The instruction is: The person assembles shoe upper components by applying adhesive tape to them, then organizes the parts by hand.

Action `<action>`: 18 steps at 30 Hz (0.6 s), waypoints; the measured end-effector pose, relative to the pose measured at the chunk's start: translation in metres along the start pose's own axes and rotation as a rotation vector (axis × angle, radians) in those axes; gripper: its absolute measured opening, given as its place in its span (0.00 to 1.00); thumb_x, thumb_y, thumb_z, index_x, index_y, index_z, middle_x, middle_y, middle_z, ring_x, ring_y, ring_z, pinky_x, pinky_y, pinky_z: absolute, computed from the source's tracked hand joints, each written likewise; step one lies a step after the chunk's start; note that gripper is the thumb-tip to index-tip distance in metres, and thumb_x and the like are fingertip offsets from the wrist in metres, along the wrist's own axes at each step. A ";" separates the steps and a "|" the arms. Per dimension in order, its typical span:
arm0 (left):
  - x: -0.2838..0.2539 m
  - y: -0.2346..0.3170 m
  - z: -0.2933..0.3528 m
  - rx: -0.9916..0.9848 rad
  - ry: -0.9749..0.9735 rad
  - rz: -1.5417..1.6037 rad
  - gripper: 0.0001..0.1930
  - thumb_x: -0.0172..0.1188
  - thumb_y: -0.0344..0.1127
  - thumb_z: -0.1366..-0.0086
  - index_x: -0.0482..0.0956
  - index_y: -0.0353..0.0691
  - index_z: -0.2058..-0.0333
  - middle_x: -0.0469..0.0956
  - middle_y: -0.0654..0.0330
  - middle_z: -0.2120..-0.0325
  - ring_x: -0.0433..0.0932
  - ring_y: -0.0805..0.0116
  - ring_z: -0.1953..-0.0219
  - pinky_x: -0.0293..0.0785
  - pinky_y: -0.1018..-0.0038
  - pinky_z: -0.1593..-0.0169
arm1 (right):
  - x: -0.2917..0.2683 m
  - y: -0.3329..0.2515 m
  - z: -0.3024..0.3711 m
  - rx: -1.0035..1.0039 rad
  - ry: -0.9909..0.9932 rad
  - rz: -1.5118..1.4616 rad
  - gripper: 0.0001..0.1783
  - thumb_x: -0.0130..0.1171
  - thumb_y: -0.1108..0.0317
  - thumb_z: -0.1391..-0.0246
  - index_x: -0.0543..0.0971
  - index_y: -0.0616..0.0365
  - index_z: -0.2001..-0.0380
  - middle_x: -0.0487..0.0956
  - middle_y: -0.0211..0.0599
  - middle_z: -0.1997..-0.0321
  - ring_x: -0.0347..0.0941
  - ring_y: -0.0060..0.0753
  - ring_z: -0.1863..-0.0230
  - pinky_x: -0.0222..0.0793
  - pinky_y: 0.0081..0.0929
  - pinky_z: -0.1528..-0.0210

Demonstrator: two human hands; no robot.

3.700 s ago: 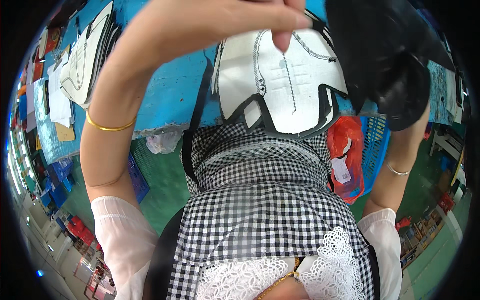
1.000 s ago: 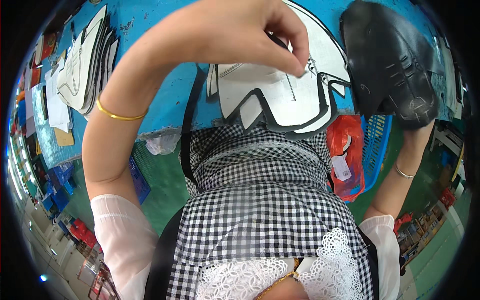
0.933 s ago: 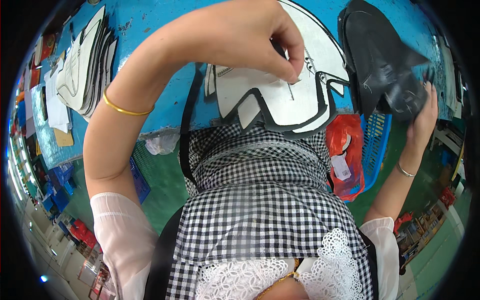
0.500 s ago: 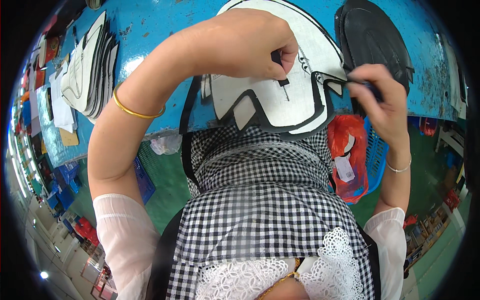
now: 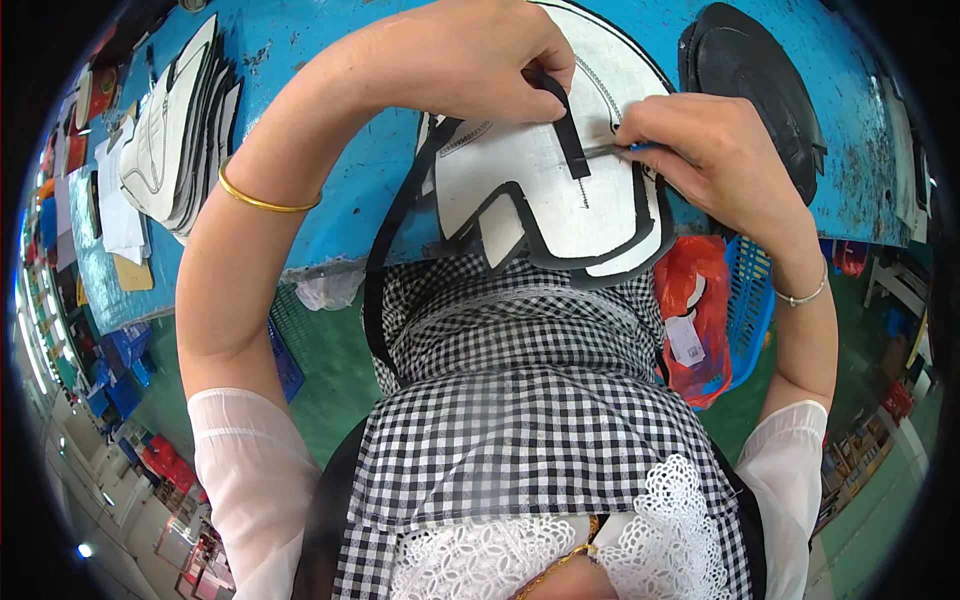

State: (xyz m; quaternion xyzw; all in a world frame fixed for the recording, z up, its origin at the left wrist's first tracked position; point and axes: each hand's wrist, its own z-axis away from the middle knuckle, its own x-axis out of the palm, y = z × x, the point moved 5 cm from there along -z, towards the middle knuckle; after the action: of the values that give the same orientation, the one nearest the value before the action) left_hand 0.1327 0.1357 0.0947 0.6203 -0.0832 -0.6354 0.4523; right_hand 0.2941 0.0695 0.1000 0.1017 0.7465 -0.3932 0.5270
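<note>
My left hand [image 5: 500,70] is closed, pinching a black strip [image 5: 568,140] between thumb and fingers. One end of the strip lies flat over a line of stitching on a white panel with black edges [image 5: 560,215]. A long black length also runs down to the left over the table edge. My right hand [image 5: 705,150] is closed on a small blue-handled tool [image 5: 637,147] with a thin metal tip. That tip meets the strip just above its lower end; whether it is a blade or tweezers cannot be told. Beneath the panel, more black-edged layers show.
A stack of black shaped pieces [image 5: 750,90] lies at the right of the blue table [image 5: 340,190]. White-faced cut pieces [image 5: 175,130] are piled at the left. Below the table edge, a blue basket [image 5: 748,310] sits beside a red plastic bag [image 5: 690,290].
My right hand has come left over the panel, bringing the tool to the strip. The left hand has moved slightly up and left, and more of the strip shows. The panel has shifted slightly.
</note>
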 end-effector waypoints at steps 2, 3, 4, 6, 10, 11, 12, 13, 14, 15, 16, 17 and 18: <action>-0.001 0.001 0.003 0.005 0.054 0.008 0.12 0.59 0.36 0.40 0.78 0.30 0.70 0.68 0.58 0.83 0.64 0.71 0.80 0.63 0.72 0.74 | 0.003 -0.002 -0.007 0.006 0.031 0.036 0.10 0.64 0.69 0.51 0.76 0.50 0.64 0.79 0.32 0.72 0.77 0.42 0.71 0.71 0.36 0.70; -0.001 0.001 0.003 0.004 0.054 0.010 0.12 0.59 0.36 0.40 0.78 0.30 0.70 0.68 0.58 0.83 0.64 0.71 0.80 0.63 0.72 0.74 | 0.003 -0.002 -0.010 0.042 0.064 0.098 0.10 0.64 0.69 0.51 0.76 0.50 0.64 0.79 0.32 0.72 0.77 0.42 0.70 0.71 0.36 0.70; -0.002 0.001 0.004 0.005 0.058 -0.021 0.12 0.59 0.36 0.40 0.78 0.30 0.69 0.68 0.58 0.83 0.64 0.71 0.80 0.63 0.72 0.74 | 0.002 -0.001 -0.011 0.075 0.096 0.161 0.10 0.64 0.69 0.50 0.76 0.50 0.63 0.79 0.33 0.71 0.78 0.42 0.70 0.70 0.37 0.71; -0.004 0.001 0.005 0.007 0.064 -0.050 0.12 0.59 0.37 0.40 0.78 0.30 0.69 0.69 0.58 0.83 0.64 0.71 0.80 0.63 0.71 0.74 | 0.002 -0.001 -0.013 0.076 0.094 0.166 0.09 0.63 0.66 0.48 0.76 0.50 0.63 0.79 0.34 0.72 0.77 0.42 0.70 0.70 0.37 0.71; -0.007 -0.003 0.006 0.011 0.004 -0.029 0.12 0.57 0.36 0.38 0.78 0.32 0.63 0.72 0.56 0.77 0.67 0.71 0.77 0.64 0.72 0.72 | -0.007 0.002 -0.009 0.194 0.122 0.035 0.11 0.59 0.57 0.42 0.75 0.52 0.64 0.79 0.36 0.75 0.77 0.43 0.73 0.69 0.37 0.72; -0.006 -0.004 0.006 0.016 -0.038 -0.077 0.12 0.57 0.36 0.38 0.78 0.33 0.61 0.73 0.56 0.76 0.67 0.71 0.76 0.65 0.72 0.71 | -0.006 0.003 -0.009 0.196 0.120 0.035 0.11 0.59 0.57 0.42 0.75 0.52 0.64 0.79 0.36 0.75 0.77 0.43 0.73 0.69 0.37 0.72; -0.003 -0.006 0.007 0.018 -0.039 -0.074 0.12 0.57 0.36 0.38 0.78 0.33 0.61 0.73 0.56 0.76 0.67 0.71 0.76 0.65 0.72 0.71 | -0.004 0.005 -0.011 0.211 0.090 0.071 0.13 0.59 0.55 0.41 0.76 0.52 0.64 0.78 0.37 0.75 0.77 0.43 0.73 0.69 0.37 0.72; -0.003 -0.007 0.009 0.033 0.014 -0.063 0.12 0.57 0.36 0.37 0.78 0.33 0.61 0.74 0.57 0.75 0.67 0.71 0.75 0.65 0.73 0.70 | -0.002 0.007 -0.013 0.224 0.062 0.109 0.15 0.58 0.52 0.40 0.76 0.53 0.64 0.78 0.38 0.76 0.76 0.43 0.74 0.68 0.36 0.72; -0.004 -0.007 0.010 0.048 0.068 -0.052 0.12 0.57 0.37 0.37 0.78 0.34 0.60 0.75 0.58 0.74 0.68 0.70 0.75 0.65 0.73 0.70 | -0.002 0.007 -0.016 0.226 0.062 0.110 0.15 0.58 0.52 0.40 0.76 0.53 0.64 0.78 0.38 0.76 0.76 0.43 0.74 0.68 0.36 0.72; -0.004 -0.007 0.009 0.050 0.067 -0.052 0.12 0.57 0.37 0.37 0.78 0.34 0.60 0.75 0.58 0.74 0.68 0.70 0.75 0.65 0.73 0.70 | -0.001 0.007 -0.020 0.243 0.010 0.098 0.15 0.59 0.55 0.41 0.76 0.55 0.62 0.79 0.39 0.73 0.78 0.43 0.71 0.70 0.33 0.68; -0.004 -0.007 0.009 0.060 0.055 -0.026 0.12 0.57 0.37 0.36 0.78 0.34 0.60 0.75 0.59 0.74 0.67 0.71 0.75 0.65 0.73 0.70 | 0.002 0.007 -0.022 0.260 -0.042 0.085 0.15 0.61 0.57 0.42 0.76 0.57 0.60 0.80 0.41 0.70 0.79 0.43 0.68 0.72 0.30 0.64; -0.004 -0.007 0.009 0.070 0.042 0.000 0.12 0.57 0.38 0.36 0.78 0.35 0.60 0.75 0.60 0.75 0.67 0.71 0.75 0.65 0.73 0.70 | 0.003 0.008 -0.022 0.261 -0.042 0.085 0.15 0.61 0.57 0.42 0.76 0.57 0.60 0.80 0.41 0.70 0.79 0.43 0.68 0.72 0.30 0.64; -0.004 -0.006 0.009 0.071 0.043 0.000 0.12 0.57 0.38 0.36 0.78 0.35 0.60 0.75 0.60 0.75 0.67 0.71 0.75 0.65 0.73 0.70 | 0.003 0.010 -0.022 0.271 -0.051 0.078 0.14 0.61 0.58 0.42 0.76 0.58 0.61 0.80 0.41 0.70 0.79 0.44 0.68 0.72 0.31 0.65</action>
State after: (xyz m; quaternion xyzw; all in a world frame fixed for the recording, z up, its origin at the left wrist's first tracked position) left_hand 0.1211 0.1378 0.0961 0.6495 -0.0962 -0.6185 0.4316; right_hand 0.2829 0.0900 0.0953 0.1908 0.6683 -0.4722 0.5422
